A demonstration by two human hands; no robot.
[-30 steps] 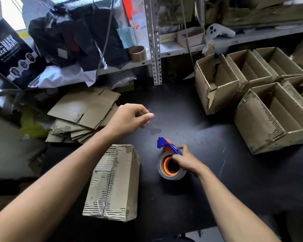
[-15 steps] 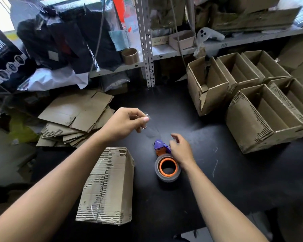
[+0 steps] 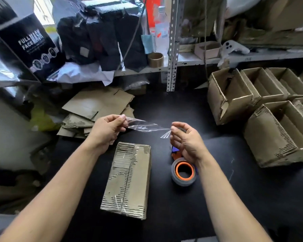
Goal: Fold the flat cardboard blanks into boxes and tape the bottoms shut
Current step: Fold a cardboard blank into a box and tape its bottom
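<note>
- Two hands pinch one clear tape strip (image 3: 145,126) in the air: the left hand (image 3: 106,131) holds one end between thumb and fingertips, the right hand (image 3: 185,140) holds the other, which looks crumpled.
- The strip could fold and stick to itself if it goes slack.
- The box (image 3: 128,179) lies bottom-up on the table (image 3: 234,189), just below the strip; a skewed strip would miss the seam, leaving the flaps loose.
- The tape roll (image 3: 183,172) sits beside the box, under the right wrist; a dropping arm could knock it.

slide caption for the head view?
Left hand and right hand stretch a clear tape strip above the upturned corrugated cardboard box.
</note>
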